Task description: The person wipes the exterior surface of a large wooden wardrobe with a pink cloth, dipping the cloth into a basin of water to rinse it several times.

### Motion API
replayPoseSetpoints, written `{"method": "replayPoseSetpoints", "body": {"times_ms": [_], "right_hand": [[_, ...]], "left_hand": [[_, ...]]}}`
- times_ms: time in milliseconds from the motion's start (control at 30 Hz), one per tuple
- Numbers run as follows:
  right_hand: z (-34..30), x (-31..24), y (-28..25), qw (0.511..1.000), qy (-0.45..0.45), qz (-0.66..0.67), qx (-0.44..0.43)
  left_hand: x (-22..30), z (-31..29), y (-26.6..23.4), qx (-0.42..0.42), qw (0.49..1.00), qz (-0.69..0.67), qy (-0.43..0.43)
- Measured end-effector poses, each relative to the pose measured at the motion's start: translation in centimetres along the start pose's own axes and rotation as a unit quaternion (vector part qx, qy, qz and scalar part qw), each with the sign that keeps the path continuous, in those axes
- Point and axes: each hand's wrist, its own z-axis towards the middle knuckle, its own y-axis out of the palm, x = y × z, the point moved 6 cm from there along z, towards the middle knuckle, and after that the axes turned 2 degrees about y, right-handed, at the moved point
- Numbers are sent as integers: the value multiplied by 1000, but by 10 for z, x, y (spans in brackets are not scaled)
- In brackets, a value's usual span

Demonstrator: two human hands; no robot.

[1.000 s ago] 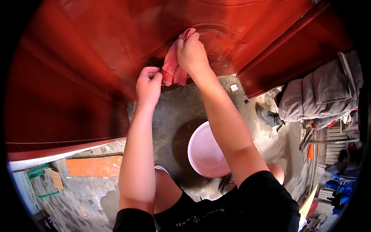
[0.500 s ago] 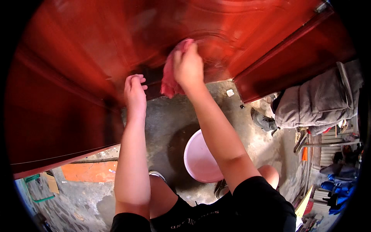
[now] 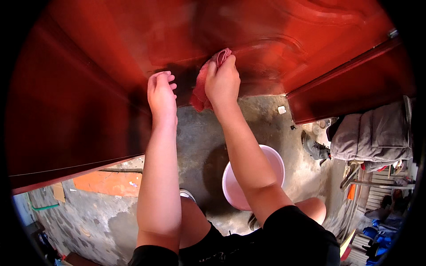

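My right hand (image 3: 223, 83) is closed on a folded pinkish-red cloth (image 3: 202, 91), held against the lower part of a glossy red door (image 3: 177, 35) with moulded curves. The cloth hangs down on the left of that hand. To its left, my left hand (image 3: 162, 92) is raised in front of the door, its fingers loosely bent and a little apart, with nothing visible in them. Whether its fingertips touch the door I cannot tell. Below my right forearm a pink basin (image 3: 231, 188) stands on the concrete floor; the forearm covers part of it.
Red panels stand on both sides, one at the left (image 3: 66, 124) and one at the right (image 3: 346, 84). At the right are a grey padded cloth (image 3: 372, 133) and a dark shoe (image 3: 314, 147). An orange board (image 3: 108, 182) lies at the lower left, and a small white object (image 3: 282, 110) near the door.
My right hand and the cloth have shifted slightly right and down in the picture. My left hand has moved up a little. The view itself has shifted, so the basin appears farther right.
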Motion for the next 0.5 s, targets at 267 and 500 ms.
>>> {"method": "replayPoseSetpoints", "body": {"times_ms": [267, 500], "right_hand": [[-40, 3, 68, 994, 27, -14, -108], [-19, -2, 38, 993, 67, 100, -12]], "left_hand": [[-10, 11, 3, 30, 999, -22, -16], [-19, 24, -8, -2, 999, 1, 34]]}}
